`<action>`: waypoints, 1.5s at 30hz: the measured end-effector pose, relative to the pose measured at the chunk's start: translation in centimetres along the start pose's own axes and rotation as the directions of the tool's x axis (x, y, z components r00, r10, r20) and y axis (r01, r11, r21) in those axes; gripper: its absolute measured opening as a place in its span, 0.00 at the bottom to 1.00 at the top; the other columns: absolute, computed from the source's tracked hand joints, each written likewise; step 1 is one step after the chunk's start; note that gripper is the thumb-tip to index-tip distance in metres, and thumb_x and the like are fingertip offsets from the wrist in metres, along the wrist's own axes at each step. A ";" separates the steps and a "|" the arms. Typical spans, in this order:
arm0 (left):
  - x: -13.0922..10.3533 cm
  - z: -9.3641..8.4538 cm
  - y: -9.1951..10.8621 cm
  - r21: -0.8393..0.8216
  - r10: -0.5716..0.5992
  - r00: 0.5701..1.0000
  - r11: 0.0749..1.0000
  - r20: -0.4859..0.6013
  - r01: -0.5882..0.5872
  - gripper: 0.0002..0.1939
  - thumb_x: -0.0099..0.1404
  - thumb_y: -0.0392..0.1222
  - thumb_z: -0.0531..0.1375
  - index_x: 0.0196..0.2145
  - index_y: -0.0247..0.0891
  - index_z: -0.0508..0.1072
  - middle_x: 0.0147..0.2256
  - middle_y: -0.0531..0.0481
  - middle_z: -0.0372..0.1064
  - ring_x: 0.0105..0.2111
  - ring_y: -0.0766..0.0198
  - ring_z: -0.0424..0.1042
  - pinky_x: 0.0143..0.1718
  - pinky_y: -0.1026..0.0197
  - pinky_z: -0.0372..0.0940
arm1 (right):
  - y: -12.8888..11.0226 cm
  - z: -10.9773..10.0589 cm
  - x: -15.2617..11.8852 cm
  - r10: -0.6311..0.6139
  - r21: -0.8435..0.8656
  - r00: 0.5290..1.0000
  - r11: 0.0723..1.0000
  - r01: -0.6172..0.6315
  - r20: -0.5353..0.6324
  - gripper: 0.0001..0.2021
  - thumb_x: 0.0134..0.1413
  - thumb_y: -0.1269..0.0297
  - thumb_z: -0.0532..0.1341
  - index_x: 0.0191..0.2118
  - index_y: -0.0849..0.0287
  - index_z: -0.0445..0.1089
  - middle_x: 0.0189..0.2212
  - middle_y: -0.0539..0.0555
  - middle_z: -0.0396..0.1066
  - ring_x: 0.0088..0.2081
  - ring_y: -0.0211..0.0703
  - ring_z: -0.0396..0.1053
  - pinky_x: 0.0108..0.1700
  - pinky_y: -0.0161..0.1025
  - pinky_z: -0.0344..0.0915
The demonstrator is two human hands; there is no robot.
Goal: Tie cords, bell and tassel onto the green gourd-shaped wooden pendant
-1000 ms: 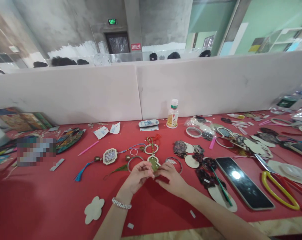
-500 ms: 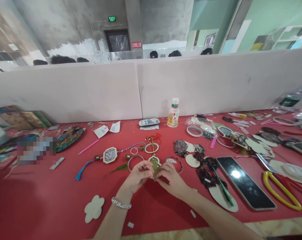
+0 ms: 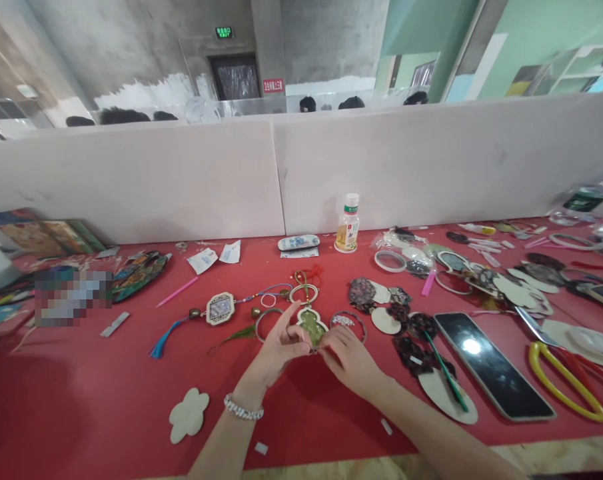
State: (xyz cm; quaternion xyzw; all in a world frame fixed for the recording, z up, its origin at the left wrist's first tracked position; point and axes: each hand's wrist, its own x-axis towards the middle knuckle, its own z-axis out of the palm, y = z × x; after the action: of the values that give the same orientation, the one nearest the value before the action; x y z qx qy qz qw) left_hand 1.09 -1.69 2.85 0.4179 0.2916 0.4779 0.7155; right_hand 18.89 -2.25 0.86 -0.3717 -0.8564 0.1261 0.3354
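Note:
A green gourd-shaped pendant (image 3: 311, 325) with a pale rim is held up over the red table, between my two hands. My left hand (image 3: 286, 341), with a beaded bracelet at the wrist, pinches its lower left edge; the index finger points upward. My right hand (image 3: 345, 353) is closed on its lower right edge, fingertips bent inward. From the pendant's top a cord runs to a pale ring (image 3: 304, 293) and a red tassel (image 3: 315, 272). A dark hoop (image 3: 364, 328) lies beside my right hand, and another hoop (image 3: 259, 327) behind my left.
To the left lie an octagonal pendant (image 3: 220, 309) with a blue tassel and a flower-shaped wooden piece (image 3: 188, 415). On the right are a phone (image 3: 496, 367), yellow-handled scissors (image 3: 564, 380) and dark patterned pieces (image 3: 421, 353). A small bottle (image 3: 347, 225) stands before the white partition (image 3: 381, 167).
My left index finger has lifted off and straightened upward. The pendant's green face shows more fully between my hands, which have shifted slightly.

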 end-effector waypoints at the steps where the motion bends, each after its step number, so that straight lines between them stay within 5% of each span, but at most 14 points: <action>1: 0.1 -0.1 -0.1 -0.007 0.001 1.000 1.000 -0.009 -0.001 0.47 0.44 0.33 0.67 0.58 0.42 0.48 0.24 0.57 0.65 0.24 0.71 0.64 0.30 0.66 0.58 | 0.0 0.0 0.0 0.010 0.020 1.000 1.000 -0.010 0.001 0.05 0.53 0.74 0.52 0.32 0.59 0.62 0.30 0.53 0.65 0.35 0.42 0.61 0.39 0.40 0.59; 10: 0.4 -0.5 -0.7 -0.059 -0.004 1.000 0.998 -0.028 0.002 0.42 0.45 0.30 0.66 0.56 0.40 0.52 0.24 0.56 0.66 0.25 0.70 0.65 0.31 0.65 0.58 | 0.2 0.1 -0.4 0.046 0.104 0.999 0.994 -0.045 -0.002 0.05 0.54 0.73 0.50 0.32 0.58 0.60 0.31 0.54 0.65 0.36 0.43 0.61 0.38 0.41 0.60; 18: 0.5 -0.4 -1.0 -0.036 -0.012 1.000 0.999 -0.018 0.011 0.40 0.45 0.32 0.66 0.54 0.39 0.56 0.24 0.54 0.67 0.25 0.69 0.65 0.32 0.64 0.58 | -0.4 -0.5 -0.4 0.055 0.109 0.997 0.993 -0.048 -0.060 0.11 0.50 0.69 0.54 0.41 0.58 0.61 0.38 0.57 0.65 0.41 0.45 0.61 0.44 0.44 0.58; 28: 0.2 0.2 -1.3 0.026 0.030 0.999 0.999 -0.023 -0.030 0.36 0.44 0.32 0.67 0.51 0.38 0.61 0.23 0.55 0.67 0.27 0.67 0.67 0.32 0.64 0.59 | 0.0 0.9 0.0 0.047 0.045 0.999 0.998 -0.047 -0.014 0.08 0.47 0.62 0.60 0.34 0.58 0.66 0.32 0.53 0.68 0.37 0.44 0.60 0.42 0.43 0.56; 35: 0.3 0.1 -1.6 0.206 0.067 0.997 0.976 0.050 -0.076 0.33 0.48 0.35 0.65 0.52 0.38 0.59 0.30 0.50 0.68 0.31 0.64 0.67 0.32 0.63 0.60 | -0.2 1.3 0.1 0.083 0.175 0.996 0.981 -0.078 -0.020 0.04 0.51 0.65 0.58 0.31 0.57 0.69 0.29 0.52 0.70 0.36 0.43 0.62 0.40 0.41 0.57; 39: 0.1 0.3 -1.5 0.489 0.265 0.961 0.831 0.072 -0.266 0.30 0.52 0.34 0.59 0.52 0.40 0.57 0.46 0.44 0.60 0.38 0.63 0.63 0.38 0.60 0.60 | 0.0 0.7 0.0 0.247 0.349 0.968 0.912 -0.216 -0.049 0.07 0.52 0.64 0.57 0.28 0.57 0.71 0.25 0.51 0.70 0.32 0.40 0.63 0.37 0.38 0.60; 42: -0.3 0.9 -1.3 0.744 0.350 0.927 0.583 0.132 -0.326 0.26 0.51 0.29 0.56 0.48 0.39 0.59 0.43 0.45 0.60 0.40 0.61 0.61 0.42 0.56 0.58 | 0.4 0.4 0.0 0.343 0.441 0.937 0.852 -0.282 -0.062 0.07 0.51 0.63 0.57 0.29 0.57 0.73 0.25 0.51 0.70 0.31 0.39 0.64 0.36 0.36 0.62; 45: -0.6 1.5 -1.5 0.910 0.311 0.930 0.296 0.197 -0.291 0.15 0.50 0.31 0.57 0.38 0.39 0.65 0.37 0.48 0.63 0.39 0.58 0.61 0.41 0.54 0.57 | 0.5 0.2 0.0 0.380 0.488 0.922 0.820 -0.300 -0.072 0.08 0.50 0.61 0.58 0.29 0.57 0.73 0.25 0.51 0.70 0.31 0.40 0.64 0.36 0.36 0.62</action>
State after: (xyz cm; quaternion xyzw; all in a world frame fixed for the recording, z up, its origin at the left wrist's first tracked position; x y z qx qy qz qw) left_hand 2.73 -2.98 2.23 0.7897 0.4319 0.3579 0.2485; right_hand 19.02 -1.91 0.51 -0.4362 -0.6889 0.3555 0.4569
